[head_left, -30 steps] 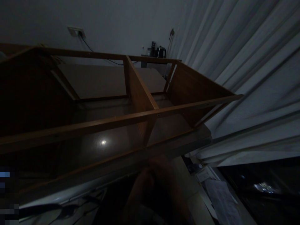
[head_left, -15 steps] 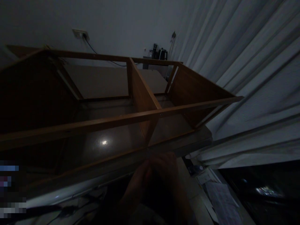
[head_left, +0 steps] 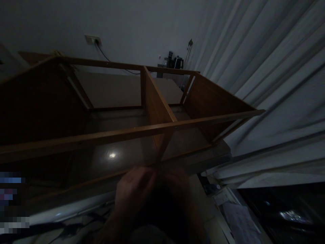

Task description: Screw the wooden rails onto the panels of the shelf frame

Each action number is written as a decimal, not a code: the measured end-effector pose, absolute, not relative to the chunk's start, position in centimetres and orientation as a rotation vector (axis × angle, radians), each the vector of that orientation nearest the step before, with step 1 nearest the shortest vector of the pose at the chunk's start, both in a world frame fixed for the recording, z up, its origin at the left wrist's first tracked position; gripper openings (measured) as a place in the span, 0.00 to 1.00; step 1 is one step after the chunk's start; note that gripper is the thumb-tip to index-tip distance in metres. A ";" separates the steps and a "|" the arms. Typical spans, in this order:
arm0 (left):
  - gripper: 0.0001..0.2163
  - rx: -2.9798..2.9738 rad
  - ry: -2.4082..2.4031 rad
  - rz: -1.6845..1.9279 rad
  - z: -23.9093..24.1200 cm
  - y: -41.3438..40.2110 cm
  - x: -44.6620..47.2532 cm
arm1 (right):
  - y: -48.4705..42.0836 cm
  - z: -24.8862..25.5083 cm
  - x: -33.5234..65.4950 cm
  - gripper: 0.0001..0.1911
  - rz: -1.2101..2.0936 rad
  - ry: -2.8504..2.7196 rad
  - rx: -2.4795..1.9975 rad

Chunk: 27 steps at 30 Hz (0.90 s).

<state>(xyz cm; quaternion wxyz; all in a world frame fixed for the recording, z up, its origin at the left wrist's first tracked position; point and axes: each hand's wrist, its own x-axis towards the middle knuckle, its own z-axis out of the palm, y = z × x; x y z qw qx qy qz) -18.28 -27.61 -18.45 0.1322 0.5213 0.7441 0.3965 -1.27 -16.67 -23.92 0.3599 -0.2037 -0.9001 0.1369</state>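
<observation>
A brown wooden cabinet frame (head_left: 127,134) lies on a table, with a middle divider panel (head_left: 156,105) and open bays on both sides. My left hand (head_left: 132,193) and my right hand (head_left: 180,195) are close together in the dark at the near lower rail, just below the divider's foot. The fingers look curled, and anything between them is lost in shadow and blur.
A glossy tabletop (head_left: 111,156) shows a light glare under the frame. Grey curtains (head_left: 266,67) hang at the right. A wall socket with a cable (head_left: 92,40) and a small table with a kettle (head_left: 175,62) are at the back. Papers (head_left: 236,213) lie on the floor lower right.
My hands have risen toward the frame's near rail, the left hand shifting left and up. The view has tilted slightly, so the frame sits a bit lower.
</observation>
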 end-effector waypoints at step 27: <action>0.09 2.128 2.275 0.884 -19.9 -24.0 -18.8 | -17.0 -25.1 -2.1 0.13 0.273 -2.290 -0.597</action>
